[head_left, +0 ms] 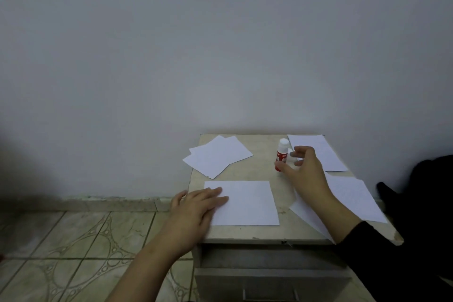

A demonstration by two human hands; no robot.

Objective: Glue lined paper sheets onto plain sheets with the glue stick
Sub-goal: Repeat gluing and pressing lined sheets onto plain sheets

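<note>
The left hand [196,206] is pressing flat, fingers straight, on a white rectangular paper sheet [247,203] lying on the beige stone-look surface [259,171]. The right hand [306,174] is reaching with fingers spread beside the upright red-and-white glue stick [282,153]; contact is unclear.

A plain home room: patterned beige ceramic floor tiles [81,240], a bare grey-white plastered wall [196,44], and a small beige drawer unit [269,274].

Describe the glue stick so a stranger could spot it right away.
On the small beige table against the wall, look toward the back, between the paper piles. The glue stick stands upright by the right hand: red body, white cap, the only coloured thing among white sheets.
</note>
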